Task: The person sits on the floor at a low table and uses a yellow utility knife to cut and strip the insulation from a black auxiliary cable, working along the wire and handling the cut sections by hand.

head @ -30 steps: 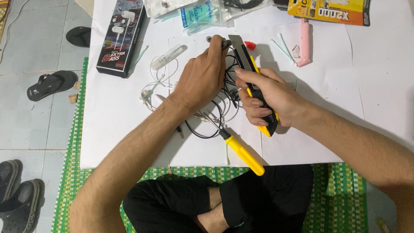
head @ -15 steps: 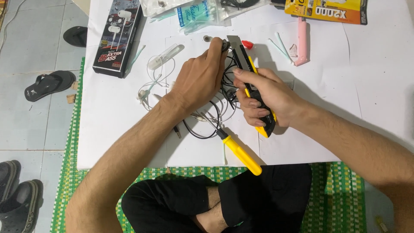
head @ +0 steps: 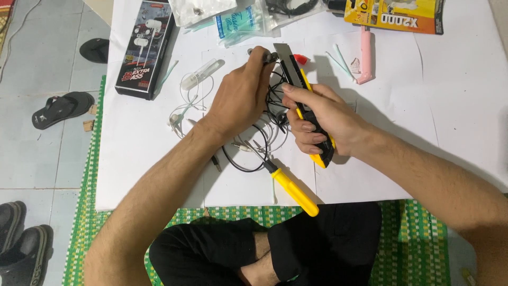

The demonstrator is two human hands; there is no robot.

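The left hand (head: pixel 244 100) is pinching an earbud (head: pixel 270 56) at the far side while the right hand (head: pixel 323 119) is gripping a yellow-black utility knife (head: pixel 304 100), blade beside it; next calls for a careful, shallow cut

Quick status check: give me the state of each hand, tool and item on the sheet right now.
Left hand: pinching a small earbud at the fingertips.
Right hand: gripping the yellow and black utility knife, blade out, tip near the earbud.
Black cable: tangled loosely under both hands.
Yellow-handled screwdriver: lying flat, untouched.
Black earphone box: lying flat, closed.
Pink tool: lying flat, apart.
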